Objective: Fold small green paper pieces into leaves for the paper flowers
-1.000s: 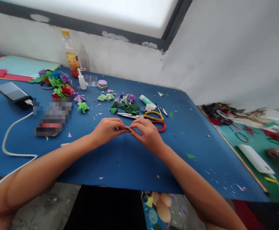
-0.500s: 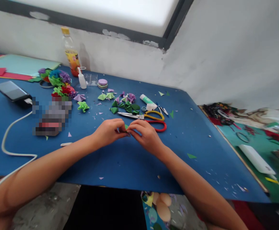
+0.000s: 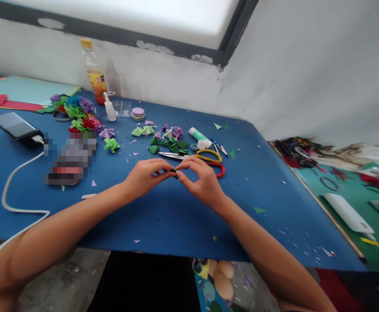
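Between my fingertips is a small piece of green paper point(image 3: 174, 171), mostly covered by the fingers. My left hand point(image 3: 148, 177) pinches it from the left, and my right hand point(image 3: 202, 180) pinches it from the right, both raised above the blue table. Just behind the hands lie scissors point(image 3: 209, 157) with one yellow and one red handle, blades pointing left. Beyond the blades sits a cluster of folded dark green paper pieces point(image 3: 168, 144), with crinkled purple paper pieces point(image 3: 177, 132) behind it.
A glue stick point(image 3: 198, 135) lies behind the scissors. Further left are a small white squeeze bottle point(image 3: 110, 109), a drink bottle point(image 3: 96, 82), paper flowers point(image 3: 79, 108) and a phone point(image 3: 15, 125) with a white cable point(image 3: 5, 186). Paper scraps dot the blue table point(image 3: 189, 225).
Both hands still pinch the green paper. My fingers have shifted on it, the right thumb and index finger now more spread, and the paper shows darker. The view has moved slightly.
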